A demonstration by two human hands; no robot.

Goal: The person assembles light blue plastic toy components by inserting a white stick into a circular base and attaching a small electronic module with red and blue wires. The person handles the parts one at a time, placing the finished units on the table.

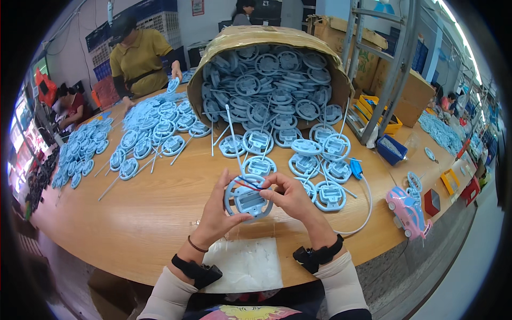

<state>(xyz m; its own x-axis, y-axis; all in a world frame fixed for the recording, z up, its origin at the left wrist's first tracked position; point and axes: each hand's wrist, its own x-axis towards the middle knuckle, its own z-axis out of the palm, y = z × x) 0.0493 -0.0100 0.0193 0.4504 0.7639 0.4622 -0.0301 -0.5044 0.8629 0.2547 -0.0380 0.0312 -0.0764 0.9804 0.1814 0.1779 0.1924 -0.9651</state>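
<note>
Pale blue, the wheel (pixel 249 202) rests in the half-curled left hand (pixel 216 212) while the right hand (pixel 290 196) pinches wires (pixel 247 184).

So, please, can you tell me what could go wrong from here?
The right hand pinches thin wires over the blue wheel; they might slip. The box opens toward the table, so more parts might slide out. The white cord runs near the black strap and might snag.

Head-worn fisheye looks down across the table (pixel 133 224).
</note>
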